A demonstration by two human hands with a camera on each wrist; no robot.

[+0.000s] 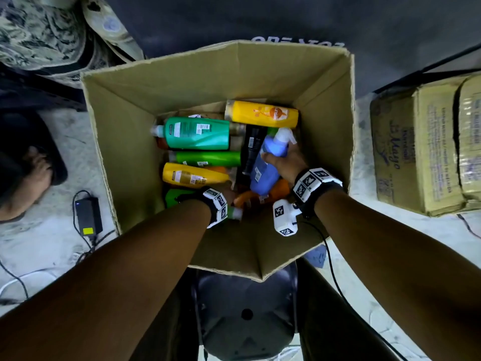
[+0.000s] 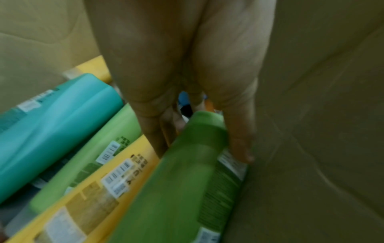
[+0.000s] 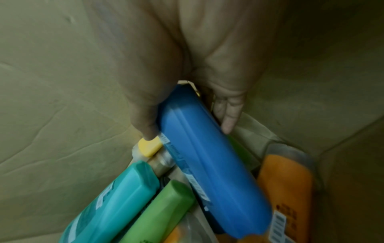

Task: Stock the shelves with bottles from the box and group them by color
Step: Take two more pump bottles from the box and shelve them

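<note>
Head view: both arms are reaching down into the open brown cardboard box (image 1: pixel 182 82). The right hand (image 1: pixel 282 162) is wrapping the neck end of a blue plastic bottle with a pale cap (image 1: pixel 265 165), cap toward 1 o'clock, base toward 7 o'clock, long axis running back toward the wrist. The left hand (image 1: pixel 229 198) is mostly hidden behind its wristband, at the 6 o'clock wall of the box. Counted lying loose: two yellow bottles, one teal, one slim light-green, one black, at least one orange; more may be buried.

Left wrist view: the left hand (image 2: pixel 187 82) is closing round the top of a dark green plastic bottle (image 2: pixel 180 189), thumb on one side, fingers on the other; the body is trailing toward 7 o'clock. Blurred.

Right wrist view: the right hand (image 3: pixel 187 74) is holding the blue bottle (image 3: pixel 212 164), its base toward 5 o'clock. Judging by this, each lift should go straight up along the bottle's axis to clear its neighbours.
</note>
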